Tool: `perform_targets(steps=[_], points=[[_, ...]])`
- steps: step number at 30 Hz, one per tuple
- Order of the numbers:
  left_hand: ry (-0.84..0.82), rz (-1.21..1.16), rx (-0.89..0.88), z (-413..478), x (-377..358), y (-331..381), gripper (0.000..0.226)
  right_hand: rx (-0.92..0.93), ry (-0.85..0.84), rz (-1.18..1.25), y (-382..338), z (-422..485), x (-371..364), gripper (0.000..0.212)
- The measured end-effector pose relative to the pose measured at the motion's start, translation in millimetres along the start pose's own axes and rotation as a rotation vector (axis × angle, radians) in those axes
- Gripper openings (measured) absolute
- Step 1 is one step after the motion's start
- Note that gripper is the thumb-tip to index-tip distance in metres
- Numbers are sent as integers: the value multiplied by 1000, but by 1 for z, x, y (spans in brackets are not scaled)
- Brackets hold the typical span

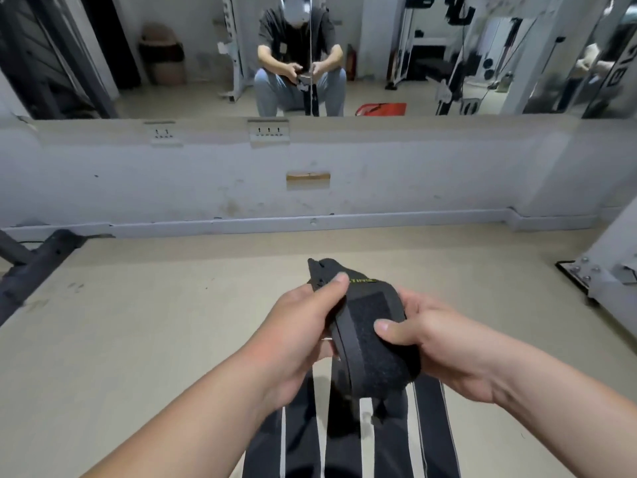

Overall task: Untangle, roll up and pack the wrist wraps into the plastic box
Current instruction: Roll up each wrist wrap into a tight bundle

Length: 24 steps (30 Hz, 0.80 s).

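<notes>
At the far left a black rack foot (38, 267) is lying on the pale floor (138, 322). Above the low wall, a mirror (206, 81) is showing a seated person holding something dark in both hands. Nearer the middle, the left hand (303, 329) is gripping the wrist wrap (374, 343) from its left side, the thumb pressing on the upper edge beside the yellow-green lettering and the fingers curling underneath. The wrap is sitting between the two hands, held up off the floor, a thick black bundle with its fuzzy fastening patch facing up. Black straps with white stripes (348, 443) are hanging below it toward the bottom edge; how they are joining the bundle cannot be told. The right hand (444, 350) is holding the wrap from the right, its thumb lying across the patch and its fingers wrapping round the underside. At the far right a white machine base (606, 274) is standing on the floor.
</notes>
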<state>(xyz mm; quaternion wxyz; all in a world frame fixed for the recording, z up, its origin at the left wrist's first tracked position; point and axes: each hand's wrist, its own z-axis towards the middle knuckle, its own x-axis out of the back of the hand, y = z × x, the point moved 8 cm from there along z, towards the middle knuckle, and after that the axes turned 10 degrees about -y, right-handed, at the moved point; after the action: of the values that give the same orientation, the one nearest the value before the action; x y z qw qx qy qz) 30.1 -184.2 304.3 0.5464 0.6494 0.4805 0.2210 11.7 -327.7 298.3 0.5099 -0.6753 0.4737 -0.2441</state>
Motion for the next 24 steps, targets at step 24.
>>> perform_targets(steps=[24], points=[[117, 158, -223, -1, 8, 11, 39, 375, 261, 70, -32, 5, 10, 19]])
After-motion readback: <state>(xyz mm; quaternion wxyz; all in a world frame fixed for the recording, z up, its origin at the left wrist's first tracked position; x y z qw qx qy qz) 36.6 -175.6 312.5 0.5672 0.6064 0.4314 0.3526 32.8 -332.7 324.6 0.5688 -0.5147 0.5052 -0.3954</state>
